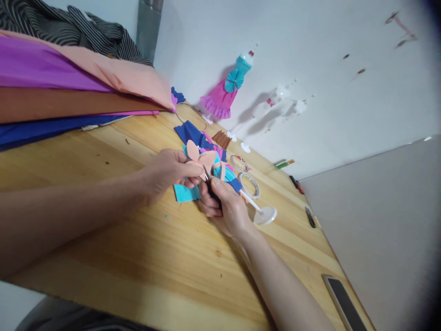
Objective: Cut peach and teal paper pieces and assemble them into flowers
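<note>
My two bare hands met over the middle of a pale wooden desk [138,257]. My left hand [172,170] was closed in a pinch, thumb against fingers, on a peach paper flower [201,161] with broad rounded petals. My right hand [227,202] was curled around the dark handles of the scissors [212,191], whose blades pointed up at the petals and touched the paper; how far apart the blades stood, I could not tell.

Just under my hands lay a flat piece of turquoise paper [186,193]. Beside my right hand, a white stand [265,215] with a round base lay tipped on its side, its stem running back toward the papers. Beyond my fingers were two rolls of tape [249,185] [239,163], then a heap of dark blue paper [191,133] and pleated brown paper [221,139].

Along the desk's left side stretched long bundles of crepe paper [51,101] in peach, purple, brown and blue, with a striped cloth [103,39] behind them. Close to the far edge, from right to left, lay a dark-faced rectangular device [346,303], a black tool [310,217] and a green-handled brush [284,163]. By the white wall, a figure [227,89] wore a ruffled pink skirt and a turquoise bow.
</note>
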Demonstrator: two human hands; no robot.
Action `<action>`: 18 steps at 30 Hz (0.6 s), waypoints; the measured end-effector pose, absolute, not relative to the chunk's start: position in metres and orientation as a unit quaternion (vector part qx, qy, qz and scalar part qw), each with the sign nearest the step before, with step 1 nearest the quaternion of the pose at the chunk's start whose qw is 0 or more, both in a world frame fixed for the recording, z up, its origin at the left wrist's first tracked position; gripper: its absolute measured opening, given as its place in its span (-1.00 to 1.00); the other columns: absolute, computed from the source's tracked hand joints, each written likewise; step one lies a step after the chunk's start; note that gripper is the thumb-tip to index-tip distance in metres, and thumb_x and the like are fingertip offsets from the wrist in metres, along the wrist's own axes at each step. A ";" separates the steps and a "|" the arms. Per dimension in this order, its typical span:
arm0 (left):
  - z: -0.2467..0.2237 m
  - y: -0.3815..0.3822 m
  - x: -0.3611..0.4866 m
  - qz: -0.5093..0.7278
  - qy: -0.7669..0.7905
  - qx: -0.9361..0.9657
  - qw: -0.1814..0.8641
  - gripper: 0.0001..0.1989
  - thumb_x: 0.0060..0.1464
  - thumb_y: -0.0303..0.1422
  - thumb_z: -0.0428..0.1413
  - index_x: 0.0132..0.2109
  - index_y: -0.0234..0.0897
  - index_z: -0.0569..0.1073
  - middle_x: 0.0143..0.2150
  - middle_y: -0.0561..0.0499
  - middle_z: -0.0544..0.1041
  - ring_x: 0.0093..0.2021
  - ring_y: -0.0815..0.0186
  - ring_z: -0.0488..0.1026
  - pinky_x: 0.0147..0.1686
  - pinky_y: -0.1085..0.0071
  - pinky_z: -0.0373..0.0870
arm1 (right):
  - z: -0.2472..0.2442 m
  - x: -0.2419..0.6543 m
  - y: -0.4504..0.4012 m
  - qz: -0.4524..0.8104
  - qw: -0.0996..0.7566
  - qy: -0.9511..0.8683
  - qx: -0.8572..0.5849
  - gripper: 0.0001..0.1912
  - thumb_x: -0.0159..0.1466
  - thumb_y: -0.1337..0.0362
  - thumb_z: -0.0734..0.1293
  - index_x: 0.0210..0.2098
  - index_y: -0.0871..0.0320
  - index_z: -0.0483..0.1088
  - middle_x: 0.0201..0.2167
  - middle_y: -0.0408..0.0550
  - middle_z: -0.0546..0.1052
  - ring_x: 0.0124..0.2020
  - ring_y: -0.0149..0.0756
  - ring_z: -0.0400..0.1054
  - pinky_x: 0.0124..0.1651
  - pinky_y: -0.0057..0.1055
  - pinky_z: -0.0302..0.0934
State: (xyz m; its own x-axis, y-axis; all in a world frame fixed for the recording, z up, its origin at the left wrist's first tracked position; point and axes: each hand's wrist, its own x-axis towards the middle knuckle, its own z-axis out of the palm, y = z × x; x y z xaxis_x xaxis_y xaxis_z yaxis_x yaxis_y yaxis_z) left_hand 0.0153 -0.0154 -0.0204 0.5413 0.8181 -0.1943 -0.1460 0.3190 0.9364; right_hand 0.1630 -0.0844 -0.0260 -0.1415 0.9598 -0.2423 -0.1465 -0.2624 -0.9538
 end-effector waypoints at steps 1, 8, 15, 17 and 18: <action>-0.020 -0.016 0.015 0.328 0.352 0.486 0.729 -0.90 -0.18 -0.44 0.19 -0.55 -0.40 0.47 -0.59 0.01 0.45 -0.54 0.44 0.36 -0.44 0.48 0.32 | -0.026 0.163 -0.084 0.629 0.440 -0.418 -0.485 -0.63 0.15 -0.02 0.32 -0.49 0.16 0.22 -0.71 -0.37 -0.05 -0.69 -0.56 -0.27 -0.65 -0.53 -0.40; -0.022 -0.020 0.017 0.324 0.360 0.465 0.741 -0.87 -0.11 -0.42 0.17 -0.50 -0.44 0.49 -0.52 -0.03 0.49 -0.50 0.44 0.38 -0.38 0.48 0.33 | -0.029 0.162 -0.084 0.627 0.452 -0.423 -0.473 -0.62 0.17 -0.02 0.31 -0.51 0.15 0.22 -0.72 -0.37 -0.08 -0.70 -0.56 -0.28 -0.65 -0.52 -0.40; -0.023 -0.021 0.017 0.325 0.371 0.421 0.761 -0.90 -0.13 -0.43 0.19 -0.46 -0.44 0.51 -0.45 -0.07 0.53 -0.43 0.42 0.41 -0.38 0.49 0.34 | -0.030 0.161 -0.084 0.628 0.456 -0.424 -0.466 -0.63 0.19 0.00 0.29 -0.53 0.15 0.20 -0.71 -0.36 -0.09 -0.70 -0.55 -0.28 -0.64 -0.51 -0.40; -0.024 -0.022 0.017 0.327 0.368 0.422 0.761 -0.89 -0.13 -0.43 0.19 -0.46 -0.44 0.51 -0.44 -0.07 0.52 -0.42 0.41 0.41 -0.38 0.49 0.33 | -0.031 0.161 -0.083 0.631 0.458 -0.423 -0.462 -0.64 0.20 0.00 0.29 -0.51 0.14 0.21 -0.71 -0.36 -0.08 -0.70 -0.55 -0.28 -0.64 -0.50 -0.40; -0.025 -0.022 0.017 0.327 0.367 0.425 0.760 -0.89 -0.13 -0.42 0.19 -0.46 -0.44 0.51 -0.44 -0.06 0.52 -0.42 0.41 0.41 -0.37 0.49 0.33 | -0.031 0.161 -0.083 0.632 0.459 -0.422 -0.460 -0.64 0.20 0.00 0.29 -0.50 0.15 0.22 -0.71 -0.36 -0.08 -0.70 -0.55 -0.28 -0.63 -0.50 -0.40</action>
State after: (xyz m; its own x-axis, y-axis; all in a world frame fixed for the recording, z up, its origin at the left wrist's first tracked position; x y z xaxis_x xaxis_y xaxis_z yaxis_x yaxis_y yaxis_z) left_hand 0.0172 -0.0217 -0.0249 0.5165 0.8094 -0.2796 -0.1859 0.4247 0.8861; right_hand 0.1610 -0.0834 -0.0314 -0.1552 0.9686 -0.1944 -0.1915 -0.2225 -0.9559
